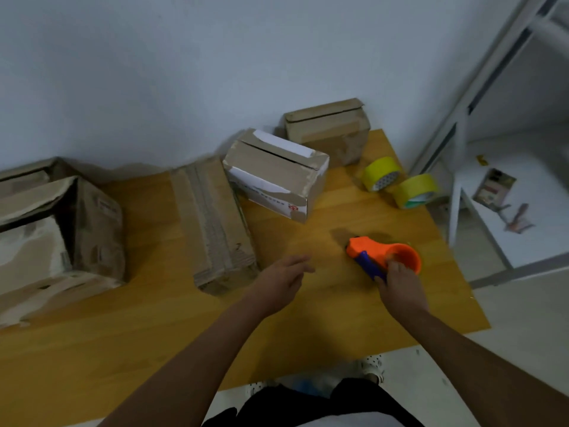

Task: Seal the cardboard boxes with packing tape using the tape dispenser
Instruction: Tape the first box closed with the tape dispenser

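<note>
Head view: orange plastic tape dispenser (383, 253)

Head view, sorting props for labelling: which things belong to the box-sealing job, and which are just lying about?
Job:
orange and blue plastic tape dispenser, gripped by right hand
yellow tape rolls
brown cardboard boxes
open left hand

Lying about:
flattened cardboard
white metal frame
floor scraps

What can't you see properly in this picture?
- Head view: whether the orange tape dispenser has tape loaded; the right hand covers part of it.
- The red print on the white-patched box is too small and blurred to read.
- The big box at the left is cut off by the edge.
- The left hand is motion-blurred, so its fingers are unclear.
- Items on the white shelf are too blurred to identify.
</note>
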{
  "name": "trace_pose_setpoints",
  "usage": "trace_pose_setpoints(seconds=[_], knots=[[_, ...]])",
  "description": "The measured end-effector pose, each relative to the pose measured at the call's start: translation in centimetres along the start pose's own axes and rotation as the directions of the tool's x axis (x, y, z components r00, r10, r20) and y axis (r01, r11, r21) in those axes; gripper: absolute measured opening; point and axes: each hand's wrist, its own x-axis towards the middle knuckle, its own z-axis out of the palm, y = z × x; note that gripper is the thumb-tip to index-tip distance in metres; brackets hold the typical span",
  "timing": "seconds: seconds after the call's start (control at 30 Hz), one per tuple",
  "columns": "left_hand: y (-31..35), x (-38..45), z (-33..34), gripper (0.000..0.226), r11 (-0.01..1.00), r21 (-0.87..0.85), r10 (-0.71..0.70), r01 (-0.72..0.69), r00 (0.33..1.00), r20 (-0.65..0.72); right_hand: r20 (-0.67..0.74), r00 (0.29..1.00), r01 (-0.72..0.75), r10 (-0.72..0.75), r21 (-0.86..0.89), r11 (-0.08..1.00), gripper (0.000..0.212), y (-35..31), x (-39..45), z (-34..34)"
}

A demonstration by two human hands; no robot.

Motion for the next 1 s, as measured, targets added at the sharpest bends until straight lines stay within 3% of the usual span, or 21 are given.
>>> trace_pose_setpoints(seconds=[0.1,0.27,0.33,0.43,0.5,0.57,0.63,0.77,0.83,1.0], knots=[[0.3,0.5,0.3,0.031,0.998,-0.001,-0.058,0.058,0.998,0.034,0.03,0.998,0.062,-0.06,-0.106,0.992,0.063,0.4,0.5,0.3],[0.3,0.2,0.8,0.029,0.986,-0.063,-0.152,0.156,0.986,0.069,0.034,0.993,0.119,-0.114,-0.294,0.948,0.054,0.1,0.8,-0.3],[0.4,0.1,1.0,0.029,0.975,-0.133,-0.173,0.178,0.984,0.045,0.059,0.989,0.143,-0.133,-0.216,0.966,0.05,-0.4,0.4,-1.1],[1.1,0.3,0.8,0.026,0.91,-0.302,-0.296,0.284,0.955,0.006,0.081,0.984,0.142,-0.158,0.177,0.974,0.047,-1.7,-1.1,-2.5],[1.6,0.7,0.5,0.025,0.795,-0.447,-0.449,0.409,0.893,0.019,0.121,0.98,0.097,-0.159,0.408,0.908,0.042,-3.1,-2.3,-3.5],[1.8,1.1,-0.1,0.029,0.586,-0.644,-0.578,0.492,0.811,0.094,0.211,0.971,-0.031,-0.111,0.573,0.819,0.04,-4.8,-3.2,-4.5],[2.0,1.3,-1.1,0.031,0.401,-0.761,-0.629,0.509,0.758,0.176,0.292,0.954,-0.161,-0.069,0.692,0.704,0.04,-6.5,-3.8,-5.4],[1.9,0.8,-3.5,0.039,0.168,-0.857,-0.676,0.486,0.69,0.259,0.359,0.928,-0.251,-0.1,0.802,0.542,0.035,-9.3,-4.8,-7.0],[1.7,0.0,-4.5,0.046,0.086,-0.871,-0.675,0.485,0.671,0.307,0.332,0.932,-0.21,-0.144,0.819,0.534,0.033,-10.2,-5.3,-7.5],[1.2,-1.6,-6.3,0.053,0.017,-0.872,-0.64,0.49,0.675,0.367,0.208,0.952,-0.039,-0.226,0.812,0.583,0.026,-11.6,-6.1,-8.3]])
